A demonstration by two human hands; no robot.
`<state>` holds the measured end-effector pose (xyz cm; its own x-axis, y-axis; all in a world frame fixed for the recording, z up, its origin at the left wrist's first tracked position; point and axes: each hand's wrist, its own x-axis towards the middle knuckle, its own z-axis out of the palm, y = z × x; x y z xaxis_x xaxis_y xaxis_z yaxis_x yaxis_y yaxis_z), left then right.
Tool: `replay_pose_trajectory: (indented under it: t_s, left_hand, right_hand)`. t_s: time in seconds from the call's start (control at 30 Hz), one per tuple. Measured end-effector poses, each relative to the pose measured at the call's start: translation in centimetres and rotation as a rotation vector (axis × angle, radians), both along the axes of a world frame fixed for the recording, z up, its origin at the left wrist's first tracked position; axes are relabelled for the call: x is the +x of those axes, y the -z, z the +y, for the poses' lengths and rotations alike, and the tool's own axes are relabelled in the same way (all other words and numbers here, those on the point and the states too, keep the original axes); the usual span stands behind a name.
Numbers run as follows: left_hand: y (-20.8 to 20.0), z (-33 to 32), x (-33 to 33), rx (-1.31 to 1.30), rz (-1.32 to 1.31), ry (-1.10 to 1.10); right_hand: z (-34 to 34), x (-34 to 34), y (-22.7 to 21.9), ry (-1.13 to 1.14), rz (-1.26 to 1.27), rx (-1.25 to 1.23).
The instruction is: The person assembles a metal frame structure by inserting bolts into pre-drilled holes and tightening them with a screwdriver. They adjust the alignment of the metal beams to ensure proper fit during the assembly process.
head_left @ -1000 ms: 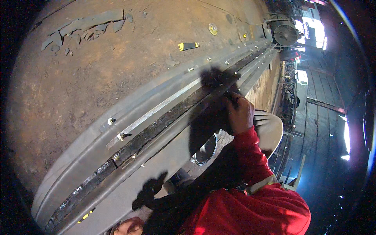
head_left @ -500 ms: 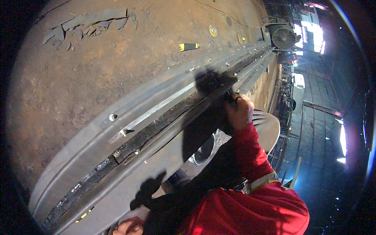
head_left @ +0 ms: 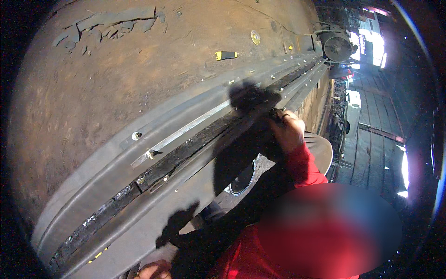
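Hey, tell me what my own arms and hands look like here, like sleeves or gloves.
Your right hand is bare, with no glove, below a long, rumpled red sleeve with no clear markings; a blur hides the area below. Your left hand, at the lower edge, is ungloved too; its sleeve can't be made out.

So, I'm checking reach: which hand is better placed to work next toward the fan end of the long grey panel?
Probably the right hand: it is at the edge of the long grey panel, much closer to the fan. The left hand is low, at the picture's bottom edge.
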<state>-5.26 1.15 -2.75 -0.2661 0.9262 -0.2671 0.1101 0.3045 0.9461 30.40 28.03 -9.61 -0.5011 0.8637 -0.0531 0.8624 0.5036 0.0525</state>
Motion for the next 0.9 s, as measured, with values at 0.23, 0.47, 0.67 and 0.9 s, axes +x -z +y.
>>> replay_pose_trajectory:
  t_s: [0.23, 0.47, 0.67, 0.9]
  left_hand:
    - [0.6, -0.5, 0.2, 0.038, -0.020, -0.042]
    - [0.6, -0.6, 0.0, 0.026, -0.044, -0.033]
    - [0.6, -0.9, -0.2, 0.038, -0.040, -0.009]
    - [0.6, -1.0, 0.3, 0.000, -0.075, -0.046]
  right_hand:
    - [-1.4, -1.5, 0.4, -0.003, 0.158, 0.172]
    - [0.5, -0.4, 0.3, -0.171, 0.057, 0.091]
    - [1.9, -0.8, -0.9, -0.046, -0.025, -0.134]
    - [4.1, 0.5, -0.9, 0.133, 0.125, -0.503]
